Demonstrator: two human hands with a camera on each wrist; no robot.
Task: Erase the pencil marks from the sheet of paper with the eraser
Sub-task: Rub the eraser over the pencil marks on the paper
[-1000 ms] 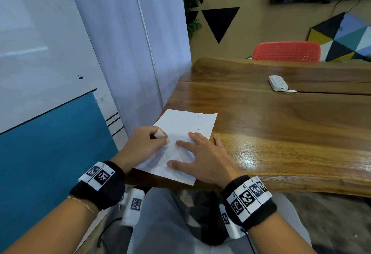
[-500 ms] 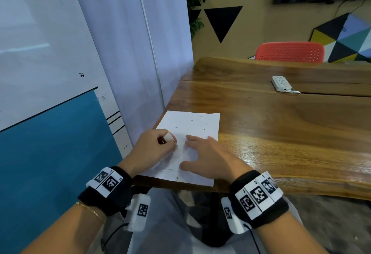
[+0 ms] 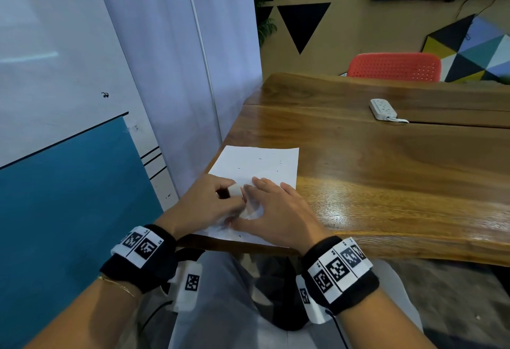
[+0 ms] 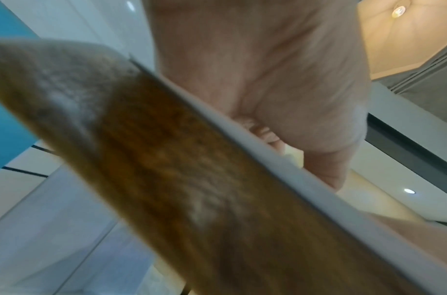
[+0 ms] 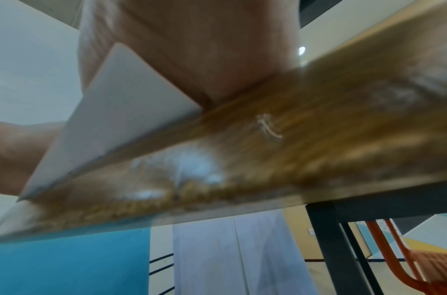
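Note:
A white sheet of paper (image 3: 256, 163) lies at the near left corner of the wooden table (image 3: 386, 172). A few small dark pencil marks and crumbs dot its far half. My left hand (image 3: 209, 202) pinches a small white eraser (image 3: 234, 190) and holds it down on the sheet's middle. My right hand (image 3: 271, 210) lies flat on the paper beside it, fingers spread, thumb near the sheet's near edge. The area under both hands is hidden. The wrist views are blurred: the left hand (image 4: 280, 89) above the paper's edge (image 4: 242, 135), and the right palm (image 5: 204, 49) on the paper (image 5: 121, 111).
A white power strip (image 3: 383, 109) with its cord lies at the far right of the table. A red chair (image 3: 394, 67) stands behind the table. A white curtain (image 3: 187, 58) and a blue and white wall panel (image 3: 69, 183) close off the left side.
My left hand has slid the eraser to the right across the sheet, closer to my right hand's fingers. The right hand stays pressed on the paper.

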